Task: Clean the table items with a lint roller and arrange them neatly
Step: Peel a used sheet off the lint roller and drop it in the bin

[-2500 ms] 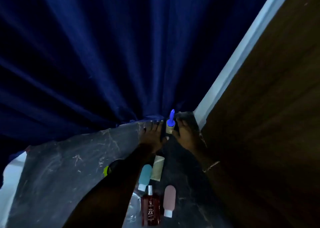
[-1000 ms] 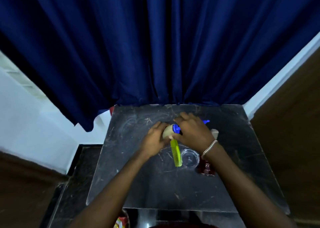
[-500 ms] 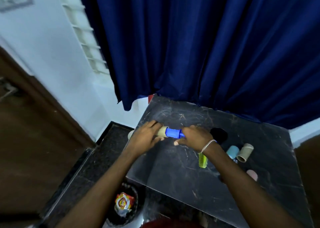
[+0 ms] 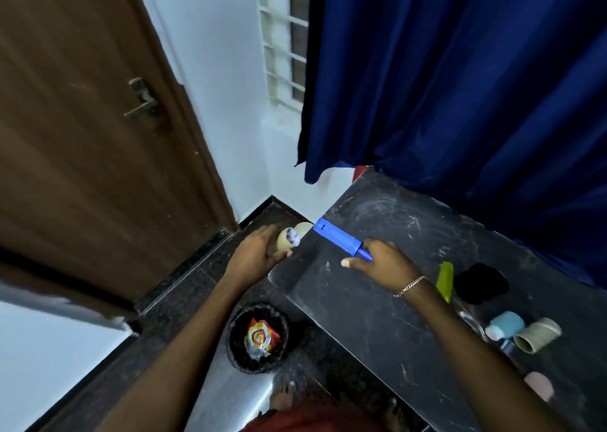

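Note:
My right hand holds the blue lint roller handle over the left end of the black table. My left hand is shut on a cream roll of sticky paper, held just off the table's left edge and apart from the handle. On the table to the right lie a yellow-green comb, a black cloth item, a light blue bottle, a beige tube and a pink bottle.
A black waste bin with a wrapper inside stands on the dark floor below the table's left edge. A brown door is at the left, and a blue curtain hangs behind the table.
The view has swung left toward the door and bin. The cream roll has come off the blue handle; my left hand carries it past the table's left edge.

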The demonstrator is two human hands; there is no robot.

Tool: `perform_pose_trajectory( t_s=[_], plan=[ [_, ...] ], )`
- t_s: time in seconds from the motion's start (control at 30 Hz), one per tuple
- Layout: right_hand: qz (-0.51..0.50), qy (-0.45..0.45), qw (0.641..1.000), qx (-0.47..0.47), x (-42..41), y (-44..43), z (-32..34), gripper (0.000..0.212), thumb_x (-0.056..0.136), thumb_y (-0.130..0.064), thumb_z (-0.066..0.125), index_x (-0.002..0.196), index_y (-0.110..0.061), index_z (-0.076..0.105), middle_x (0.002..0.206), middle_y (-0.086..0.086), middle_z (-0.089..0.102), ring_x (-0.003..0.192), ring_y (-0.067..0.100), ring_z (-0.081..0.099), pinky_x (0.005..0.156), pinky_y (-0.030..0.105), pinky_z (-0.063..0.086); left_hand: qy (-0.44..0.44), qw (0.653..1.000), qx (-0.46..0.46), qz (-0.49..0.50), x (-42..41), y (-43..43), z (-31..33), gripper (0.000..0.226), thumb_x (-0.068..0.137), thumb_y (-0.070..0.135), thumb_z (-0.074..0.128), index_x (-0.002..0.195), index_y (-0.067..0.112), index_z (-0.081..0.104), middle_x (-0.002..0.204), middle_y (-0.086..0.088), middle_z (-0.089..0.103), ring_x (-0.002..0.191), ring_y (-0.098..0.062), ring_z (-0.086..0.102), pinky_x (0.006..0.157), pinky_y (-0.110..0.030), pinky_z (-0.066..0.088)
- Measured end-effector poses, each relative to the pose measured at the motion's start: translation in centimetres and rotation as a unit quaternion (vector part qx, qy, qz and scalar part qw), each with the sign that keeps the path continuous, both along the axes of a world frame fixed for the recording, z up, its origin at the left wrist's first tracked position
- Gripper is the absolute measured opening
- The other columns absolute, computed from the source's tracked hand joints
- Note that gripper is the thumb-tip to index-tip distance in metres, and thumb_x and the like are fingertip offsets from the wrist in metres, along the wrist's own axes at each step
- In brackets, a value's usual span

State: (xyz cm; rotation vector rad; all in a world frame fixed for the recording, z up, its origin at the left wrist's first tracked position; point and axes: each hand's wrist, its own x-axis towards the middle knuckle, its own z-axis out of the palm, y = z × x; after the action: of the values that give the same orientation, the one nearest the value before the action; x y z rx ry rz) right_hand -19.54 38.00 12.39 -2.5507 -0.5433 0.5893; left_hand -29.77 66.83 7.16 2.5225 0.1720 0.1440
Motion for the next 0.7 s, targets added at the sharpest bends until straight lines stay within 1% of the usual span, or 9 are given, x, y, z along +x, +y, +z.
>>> perform_pose_trajectory(
  t_s=[0.13, 0.23, 0.27, 0.33, 0.43, 0.53, 0.57, 0.63, 0.7],
  plan=[
    [0.006, 0.019, 0.999, 0.036, -1.1, 3.5, -1.3, 0.042, 0.077, -0.056, 0.072, 0.069, -0.023, 0.048, 0.064, -0.003, 0.056, 0.061, 0.017, 0.055, 0.059, 0.030, 0.044, -0.004, 0.997, -0.047, 0.065, -2.9, 2.0, -1.1, 0.053, 0.085, 0.055, 0.071, 0.127, 0.026, 0.057, 0.116, 0.005, 0.067, 0.100, -0.015, 0.064, 0.081, -0.035, 0.052],
    [0.002, 0.062, 0.996, 0.065, -1.8, 6.2, -2.7, 0.023, 0.083, -0.033, 0.071, 0.077, -0.015, 0.057, 0.069, 0.013, 0.067, 0.057, 0.024, 0.059, 0.061, 0.039, 0.053, -0.003, 0.991, -0.070, 0.112, -5.3, 3.5, -2.2, 0.054, 0.085, 0.057, 0.070, 0.126, 0.024, 0.060, 0.113, 0.004, 0.066, 0.098, -0.016, 0.063, 0.079, -0.034, 0.050],
    [-0.003, 0.076, 0.994, 0.075, -2.1, 6.9, -3.1, 0.016, 0.084, -0.025, 0.068, 0.081, -0.012, 0.059, 0.067, 0.015, 0.066, 0.053, 0.023, 0.058, 0.060, 0.040, 0.054, 0.001, 0.989, -0.077, 0.127, -5.9, 3.9, -2.6, 0.054, 0.085, 0.057, 0.071, 0.125, 0.023, 0.061, 0.111, 0.003, 0.066, 0.097, -0.017, 0.062, 0.079, -0.034, 0.049],
    [-0.011, 0.106, 0.990, 0.096, -2.8, 8.5, -4.0, 0.006, 0.084, -0.015, 0.062, 0.084, -0.009, 0.062, 0.061, 0.009, 0.063, 0.047, 0.018, 0.056, 0.055, 0.038, 0.051, 0.013, 0.982, -0.099, 0.159, -7.3, 4.7, -3.3, 0.052, 0.085, 0.055, 0.073, 0.124, 0.022, 0.063, 0.109, 0.002, 0.066, 0.097, -0.017, 0.063, 0.081, -0.036, 0.052],
    [-0.009, 0.135, 0.986, 0.101, -4.0, 11.0, -5.0, 0.012, 0.085, -0.012, 0.057, 0.092, -0.007, 0.065, 0.062, 0.008, 0.067, 0.046, 0.016, 0.059, 0.054, 0.030, 0.050, 0.034, 0.969, -0.142, 0.198, -9.0, 5.9, -4.5, 0.049, 0.085, 0.054, 0.075, 0.121, 0.022, 0.067, 0.108, 0.002, 0.071, 0.097, -0.013, 0.068, 0.085, -0.038, 0.056],
    [-0.004, 0.145, 0.985, 0.098, -5.6, 13.5, -5.8, 0.015, 0.088, -0.016, 0.055, 0.086, -0.005, 0.065, 0.066, 0.017, 0.071, 0.050, 0.020, 0.062, 0.057, 0.036, 0.053, 0.040, 0.950, -0.185, 0.249, -10.7, 6.9, -6.2, 0.045, 0.083, 0.054, 0.076, 0.116, 0.023, 0.071, 0.103, 0.005, 0.077, 0.092, -0.004, 0.071, 0.081, -0.029, 0.058],
    [-0.007, 0.151, 0.983, 0.104, -6.3, 14.2, -6.1, 0.016, 0.089, -0.017, 0.054, 0.081, -0.008, 0.064, 0.063, 0.015, 0.069, 0.048, 0.019, 0.061, 0.054, 0.034, 0.052, 0.042, 0.943, -0.197, 0.266, -11.2, 7.1, -6.8, 0.044, 0.082, 0.053, 0.077, 0.114, 0.022, 0.072, 0.100, 0.006, 0.077, 0.091, -0.004, 0.071, 0.081, -0.029, 0.058],
    [-0.013, 0.169, 0.979, 0.118, -7.3, 15.4, -6.8, 0.018, 0.091, -0.017, 0.053, 0.076, -0.012, 0.061, 0.057, 0.008, 0.062, 0.039, 0.012, 0.055, 0.044, 0.023, 0.047, 0.049, 0.929, -0.213, 0.299, -12.1, 7.3, -7.8, 0.043, 0.081, 0.053, 0.078, 0.110, 0.022, 0.073, 0.096, 0.006, 0.077, 0.089, -0.005, 0.072, 0.077, -0.026, 0.056],
    [-0.007, 0.179, 0.978, 0.111, -8.3, 16.7, -7.7, 0.016, 0.093, -0.017, 0.053, 0.082, -0.008, 0.060, 0.059, 0.008, 0.060, 0.036, 0.010, 0.052, 0.041, 0.020, 0.042, 0.055, 0.920, -0.219, 0.320, -12.8, 7.7, -9.0, 0.042, 0.080, 0.053, 0.079, 0.107, 0.022, 0.073, 0.093, 0.008, 0.076, 0.086, -0.003, 0.071, 0.072, -0.020, 0.052]
  ],
)
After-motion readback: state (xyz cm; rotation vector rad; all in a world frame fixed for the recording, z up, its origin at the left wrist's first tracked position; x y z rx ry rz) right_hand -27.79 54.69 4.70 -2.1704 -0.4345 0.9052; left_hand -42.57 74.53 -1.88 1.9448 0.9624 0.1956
